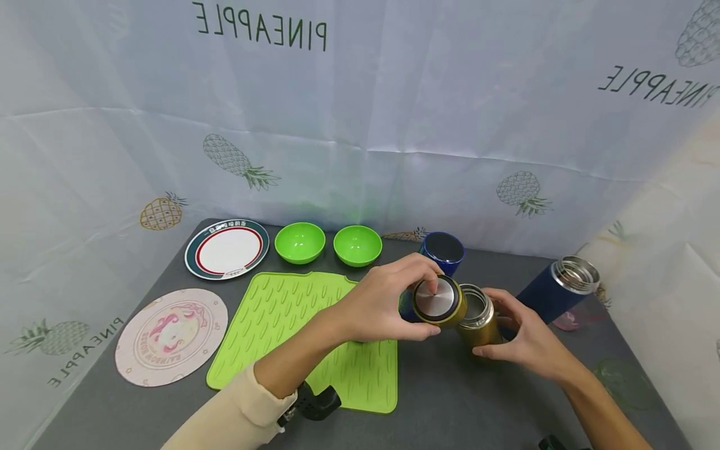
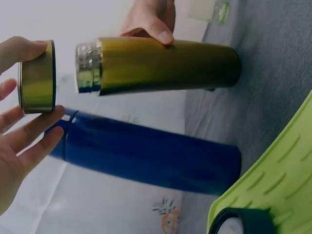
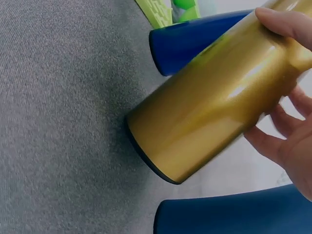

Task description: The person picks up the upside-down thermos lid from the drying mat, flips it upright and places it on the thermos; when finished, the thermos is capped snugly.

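My left hand [image 1: 388,300] grips a gold bottle lid [image 2: 37,80] with a steel disc on top. It is lifted off, just beside the bare steel mouth of a gold thermos bottle [image 3: 214,102]. Around that bottle's upper body curl the fingers and thumb of my right hand [image 1: 525,340]. A blue bottle [image 2: 151,151] stands just behind the lid, partly covered by my left hand in the head view. Right of my right hand is a dark blue bottle [image 1: 548,292], its steel neck uncovered.
Left of my hands lies a lime-green ridged mat [image 1: 281,312]. Beyond it sit two green bowls [image 1: 300,242] and a dark-rimmed plate [image 1: 255,262]. A pink round mat [image 1: 135,350] is at the far left. A patterned curtain [image 1: 360,112] closes off the back.
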Tool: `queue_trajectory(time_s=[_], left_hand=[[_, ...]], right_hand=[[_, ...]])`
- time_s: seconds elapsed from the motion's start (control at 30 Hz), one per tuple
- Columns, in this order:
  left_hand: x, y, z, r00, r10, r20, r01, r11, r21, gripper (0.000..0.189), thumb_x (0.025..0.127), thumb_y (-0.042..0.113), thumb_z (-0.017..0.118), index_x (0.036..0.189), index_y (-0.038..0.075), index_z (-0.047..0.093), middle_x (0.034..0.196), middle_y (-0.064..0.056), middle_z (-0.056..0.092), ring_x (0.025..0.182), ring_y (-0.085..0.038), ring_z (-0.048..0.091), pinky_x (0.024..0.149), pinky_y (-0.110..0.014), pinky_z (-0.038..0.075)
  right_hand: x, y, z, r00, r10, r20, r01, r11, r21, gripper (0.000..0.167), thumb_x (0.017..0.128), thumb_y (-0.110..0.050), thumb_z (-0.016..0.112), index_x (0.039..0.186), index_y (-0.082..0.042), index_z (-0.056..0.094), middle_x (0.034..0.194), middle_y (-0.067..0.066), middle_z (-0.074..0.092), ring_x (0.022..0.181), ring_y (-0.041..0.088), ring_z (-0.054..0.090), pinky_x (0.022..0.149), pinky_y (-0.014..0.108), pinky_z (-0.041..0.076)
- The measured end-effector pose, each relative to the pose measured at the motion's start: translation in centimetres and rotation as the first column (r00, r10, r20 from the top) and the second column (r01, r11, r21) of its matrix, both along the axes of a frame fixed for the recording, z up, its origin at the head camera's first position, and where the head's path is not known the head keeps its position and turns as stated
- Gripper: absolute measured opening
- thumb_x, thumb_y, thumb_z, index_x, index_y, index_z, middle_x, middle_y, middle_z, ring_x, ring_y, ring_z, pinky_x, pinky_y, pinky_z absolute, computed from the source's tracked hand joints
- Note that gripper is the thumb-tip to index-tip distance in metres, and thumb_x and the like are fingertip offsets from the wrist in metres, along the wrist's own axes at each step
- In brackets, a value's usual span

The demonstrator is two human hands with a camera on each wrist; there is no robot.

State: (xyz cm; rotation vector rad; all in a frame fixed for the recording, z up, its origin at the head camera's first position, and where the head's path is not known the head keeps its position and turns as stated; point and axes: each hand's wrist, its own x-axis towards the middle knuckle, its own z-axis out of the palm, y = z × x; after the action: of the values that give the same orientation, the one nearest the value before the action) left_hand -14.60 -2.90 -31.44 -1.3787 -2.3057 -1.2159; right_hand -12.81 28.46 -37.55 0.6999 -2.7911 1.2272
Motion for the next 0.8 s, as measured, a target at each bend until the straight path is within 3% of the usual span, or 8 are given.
queue_trajectory(time_s=[0.23,0.4,0.63,0.8], left_hand=[[0.0,1.3,-0.4,1.000,0.006,0.013,-0.006,0.999,-0.039,0.045,0.079,0.027,0.087,0.109,0.016,0.056,0.133,0.000,0.060,0.116,-0.010,0.063,0.088,-0.020,0.054],[-0.1,2.1,-0.7,0.999,0.035,0.008,-0.034,0.996,-0.078,0.044,0.080,0.030,0.087,0.109,0.017,0.057,0.134,0.002,0.061,0.111,-0.008,0.064,0.082,-0.017,0.050],[-0.2,3.1,-0.9,0.998,0.054,0.015,-0.052,0.994,-0.096,0.044,0.081,0.034,0.086,0.109,0.018,0.057,0.133,0.003,0.061,0.113,-0.009,0.065,0.082,-0.015,0.049],[0.0,3.6,-0.8,0.996,0.089,-0.014,-0.090,0.992,-0.091,0.046,0.080,0.038,0.087,0.110,0.018,0.057,0.128,0.004,0.061,0.102,-0.006,0.065,0.077,-0.013,0.047]], right_hand=[[-0.3,0.3,0.1,0.996,0.073,0.040,-0.073,0.997,-0.007,0.086,0.073,-0.012,0.092,0.147,-0.020,0.048,0.130,-0.019,0.060,0.115,-0.006,0.061,0.093,0.019,0.054],[-0.4,0.4,0.1,0.994,0.100,0.038,-0.100,0.995,0.004,0.085,0.075,-0.011,0.090,0.148,-0.020,0.047,0.133,-0.021,0.058,0.116,-0.007,0.059,0.094,0.020,0.054],[-0.3,0.6,0.0,0.992,0.126,0.015,-0.126,0.992,-0.011,0.085,0.075,-0.007,0.089,0.148,-0.017,0.046,0.133,-0.023,0.058,0.116,-0.007,0.059,0.093,0.020,0.054],[-0.3,0.7,0.0,0.992,0.126,0.020,-0.126,0.992,-0.020,0.084,0.075,-0.007,0.089,0.148,-0.016,0.047,0.133,-0.022,0.058,0.116,-0.007,0.060,0.093,0.019,0.054]])
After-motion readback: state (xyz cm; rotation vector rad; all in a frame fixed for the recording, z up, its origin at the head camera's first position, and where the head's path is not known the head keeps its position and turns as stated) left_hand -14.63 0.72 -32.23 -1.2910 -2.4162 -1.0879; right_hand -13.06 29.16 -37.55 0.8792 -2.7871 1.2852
